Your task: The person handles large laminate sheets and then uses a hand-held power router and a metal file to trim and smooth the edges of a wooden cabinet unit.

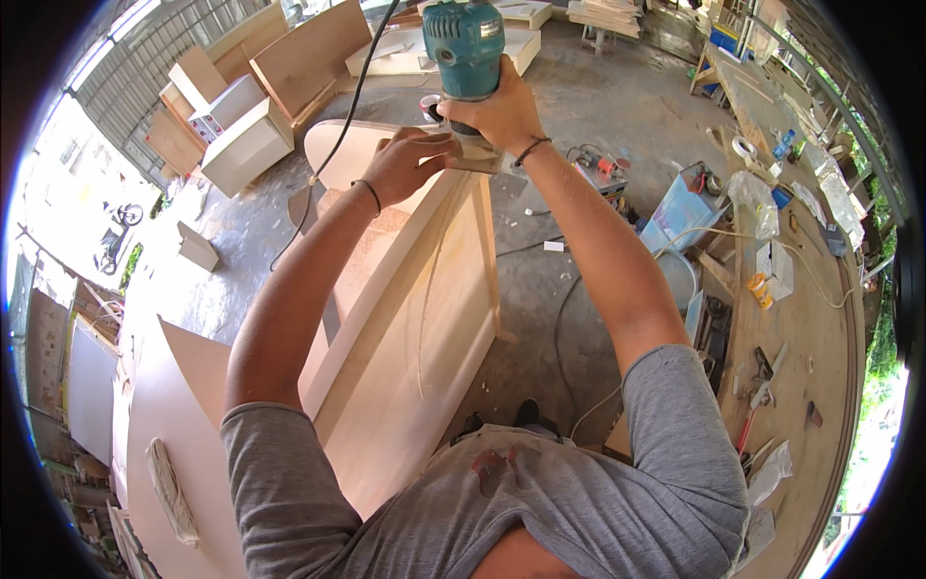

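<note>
A teal trim router (pixel 465 48) stands upright on the far end of a long pale wooden panel piece (pixel 395 318). My right hand (pixel 502 108) is wrapped round the lower body of the router. Beside it, my left hand (pixel 410 162) has bent fingers pressed together at the router's clear base plate (pixel 476 156) and the panel's top edge. The cutting bit is hidden. A thin strip or shaving (pixel 424 309) hangs down along the panel's side face. A black cord (pixel 349 116) passes left of my left hand.
On the right, a workbench (pixel 801 405) carries hand tools, tape and plastic bags. A blue bin (pixel 675 207) and a red power tool (pixel 608 169) sit near it. White cabinets (pixel 249 145) stand at the back left. A cord (pixel 564 338) trails across the concrete floor.
</note>
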### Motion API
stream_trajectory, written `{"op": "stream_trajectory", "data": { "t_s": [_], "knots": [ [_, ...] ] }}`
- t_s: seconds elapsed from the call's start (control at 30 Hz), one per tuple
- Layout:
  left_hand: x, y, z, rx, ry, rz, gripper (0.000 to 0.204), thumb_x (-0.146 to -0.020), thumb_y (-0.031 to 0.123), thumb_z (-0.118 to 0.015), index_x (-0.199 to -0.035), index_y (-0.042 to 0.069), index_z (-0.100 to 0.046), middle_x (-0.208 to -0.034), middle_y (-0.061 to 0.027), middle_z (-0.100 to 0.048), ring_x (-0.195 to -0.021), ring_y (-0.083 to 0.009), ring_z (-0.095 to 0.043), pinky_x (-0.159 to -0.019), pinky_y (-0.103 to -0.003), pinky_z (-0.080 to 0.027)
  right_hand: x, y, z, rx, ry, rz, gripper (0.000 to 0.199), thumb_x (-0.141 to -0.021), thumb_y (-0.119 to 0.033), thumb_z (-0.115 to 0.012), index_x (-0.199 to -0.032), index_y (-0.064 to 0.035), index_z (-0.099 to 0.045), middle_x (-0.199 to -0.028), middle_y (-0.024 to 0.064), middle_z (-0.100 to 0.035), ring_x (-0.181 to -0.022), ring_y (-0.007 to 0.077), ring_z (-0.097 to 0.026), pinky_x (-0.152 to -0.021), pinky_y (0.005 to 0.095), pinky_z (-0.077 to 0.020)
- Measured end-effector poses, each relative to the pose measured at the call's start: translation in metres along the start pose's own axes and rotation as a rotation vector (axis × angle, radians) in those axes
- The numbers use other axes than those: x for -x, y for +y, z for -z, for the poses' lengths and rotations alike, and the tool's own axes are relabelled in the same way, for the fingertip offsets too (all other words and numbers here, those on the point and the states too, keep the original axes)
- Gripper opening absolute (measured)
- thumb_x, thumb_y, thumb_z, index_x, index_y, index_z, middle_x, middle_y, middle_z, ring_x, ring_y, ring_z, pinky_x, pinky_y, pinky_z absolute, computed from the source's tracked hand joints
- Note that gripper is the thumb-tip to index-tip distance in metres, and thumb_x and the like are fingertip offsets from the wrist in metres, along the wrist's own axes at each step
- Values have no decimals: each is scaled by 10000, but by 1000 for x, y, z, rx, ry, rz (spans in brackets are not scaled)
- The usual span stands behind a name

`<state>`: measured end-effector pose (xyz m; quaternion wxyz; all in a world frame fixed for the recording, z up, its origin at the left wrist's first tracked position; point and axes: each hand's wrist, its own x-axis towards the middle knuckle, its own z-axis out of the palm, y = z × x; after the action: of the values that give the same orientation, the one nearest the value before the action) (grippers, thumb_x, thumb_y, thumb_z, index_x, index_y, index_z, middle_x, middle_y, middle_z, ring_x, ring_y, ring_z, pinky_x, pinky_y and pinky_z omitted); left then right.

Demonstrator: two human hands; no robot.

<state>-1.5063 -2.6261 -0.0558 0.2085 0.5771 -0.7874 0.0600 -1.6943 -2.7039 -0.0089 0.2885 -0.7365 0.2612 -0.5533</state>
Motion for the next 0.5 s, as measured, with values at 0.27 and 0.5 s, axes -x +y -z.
{"op": "stream_trajectory", "data": {
  "t_s": [0.27,0.5],
  "knots": [
    [-8,5,2,-20,-20,-28,338,-931,325,-553,-1230,180,-610,-1264,-13,-595,-1232,-287,-472,-1039,-425,-374,-8,13,-2,-19,8,29,720,-556,-329,-847,-1105,2,-522,-970,136,-673,-883,251,-660,-800,340,-523],
    [-13,-1,-5,46,10,-55,302,-929,343,-551,-1204,239,-620,-1286,58,-578,-1230,-270,-480,-1042,-427,-368,-11,17,2,-54,0,-18,747,-524,-364,-831,-1089,9,-517,-997,178,-668,-925,303,-656,-823,365,-518]
  ]
}}
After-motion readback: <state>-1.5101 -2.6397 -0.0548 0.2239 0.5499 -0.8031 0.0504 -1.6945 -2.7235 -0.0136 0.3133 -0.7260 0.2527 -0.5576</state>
